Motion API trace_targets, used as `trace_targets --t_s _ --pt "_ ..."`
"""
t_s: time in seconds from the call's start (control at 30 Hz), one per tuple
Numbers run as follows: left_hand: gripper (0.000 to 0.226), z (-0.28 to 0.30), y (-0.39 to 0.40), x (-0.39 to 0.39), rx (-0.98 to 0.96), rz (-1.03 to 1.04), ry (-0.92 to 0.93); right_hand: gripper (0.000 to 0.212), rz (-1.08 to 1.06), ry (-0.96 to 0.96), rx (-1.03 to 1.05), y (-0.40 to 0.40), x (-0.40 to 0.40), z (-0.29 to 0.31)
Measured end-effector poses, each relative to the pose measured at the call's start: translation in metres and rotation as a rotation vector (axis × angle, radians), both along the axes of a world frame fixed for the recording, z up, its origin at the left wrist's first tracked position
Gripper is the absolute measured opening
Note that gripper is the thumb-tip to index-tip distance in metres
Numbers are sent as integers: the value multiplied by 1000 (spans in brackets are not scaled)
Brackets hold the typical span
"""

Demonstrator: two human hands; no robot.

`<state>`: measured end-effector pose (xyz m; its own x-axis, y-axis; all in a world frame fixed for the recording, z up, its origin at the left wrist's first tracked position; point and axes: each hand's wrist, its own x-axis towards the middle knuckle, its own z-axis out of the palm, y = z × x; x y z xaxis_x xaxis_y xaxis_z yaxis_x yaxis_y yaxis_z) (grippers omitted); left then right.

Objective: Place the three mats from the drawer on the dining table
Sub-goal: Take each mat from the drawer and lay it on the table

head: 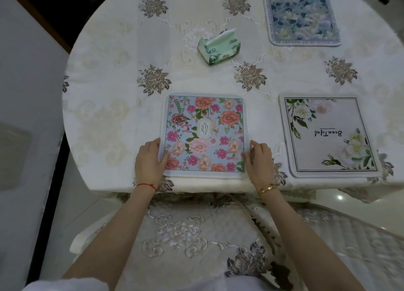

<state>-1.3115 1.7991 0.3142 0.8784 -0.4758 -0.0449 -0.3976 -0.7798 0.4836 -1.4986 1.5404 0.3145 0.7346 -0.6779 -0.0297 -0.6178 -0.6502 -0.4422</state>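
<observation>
Three square mats lie flat on the dining table (113, 107), which wears a cream embroidered cloth. The pink-flower mat (204, 135) sits at the near edge in the middle. My left hand (149, 159) rests on its left edge with the thumb on top. My right hand (259, 159) rests on its right edge the same way. A pale grey mat with white flowers and script (328, 137) lies to the right. A blue floral mat (301, 17) lies at the far right corner.
A green tissue pack (218, 46) stands near the table's middle, beyond the pink-flower mat. A chair with an embroidered cover (196, 236) is pushed in below my arms. A white wall or cabinet side (28, 72) runs along the left.
</observation>
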Motion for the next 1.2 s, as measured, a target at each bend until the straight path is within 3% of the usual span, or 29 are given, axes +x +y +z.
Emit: trace_targets --t_s 0.23,0.5,0.67,0.83,1.1,1.2 --pt "44 5 -43 44 -40 -237 -76 41 164 -96 -113 -12 66 3" --pt "47 -7 -122 104 23 -452 -112 50 407 41 -38 -19 175 -7" --pt "51 -22 -124 111 55 -457 -104 58 456 99 -20 -24 189 -24" --pt "59 -24 -107 119 60 -396 -103 61 402 121 -35 -47 161 -27" --pt "61 -18 -93 118 98 -273 -57 66 103 142 -53 -72 120 -23" --pt "55 -9 -104 111 43 -381 -76 65 193 117 -69 -51 131 -17"
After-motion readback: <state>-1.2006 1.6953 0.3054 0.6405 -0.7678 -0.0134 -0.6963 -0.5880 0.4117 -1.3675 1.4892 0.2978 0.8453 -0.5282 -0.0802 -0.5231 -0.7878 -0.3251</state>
